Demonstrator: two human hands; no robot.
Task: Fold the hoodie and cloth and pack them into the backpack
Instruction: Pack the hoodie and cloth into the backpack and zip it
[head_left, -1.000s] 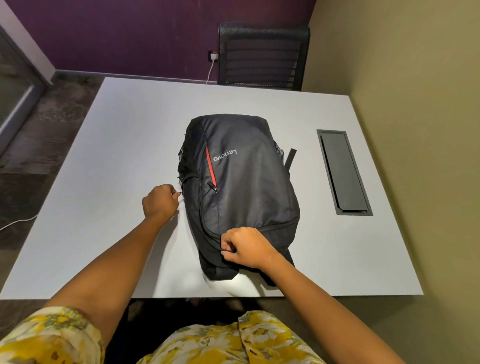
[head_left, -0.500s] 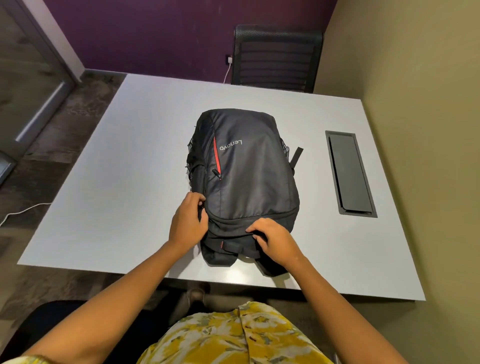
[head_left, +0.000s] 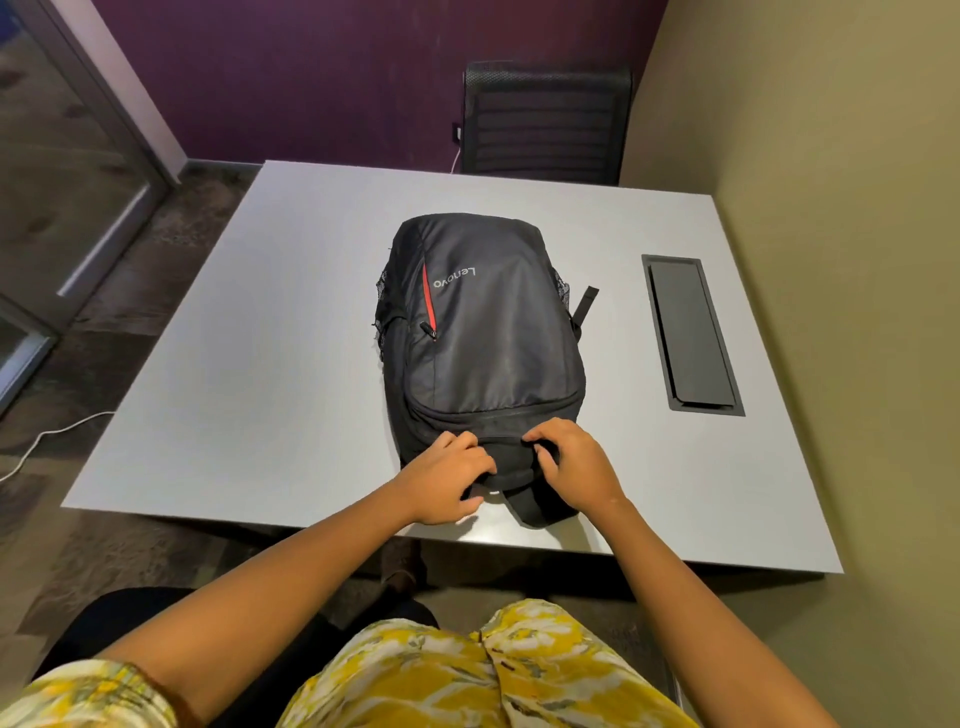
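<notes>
A black backpack with a red zip stripe and grey lettering lies flat on the white table, its top end toward me. It looks full and its zips appear closed. My left hand grips the near end of the backpack on the left. My right hand pinches the fabric along the top zip seam on the right. No hoodie or cloth is visible outside the bag.
A black cable tray is recessed in the table to the right of the bag. A black mesh chair stands at the far edge. A wall runs along the right side. A white cable lies on the floor at left.
My left hand moved from the bag's left side to its near end. My right hand shifted slightly along the top seam. The camera pulled back from the table.
</notes>
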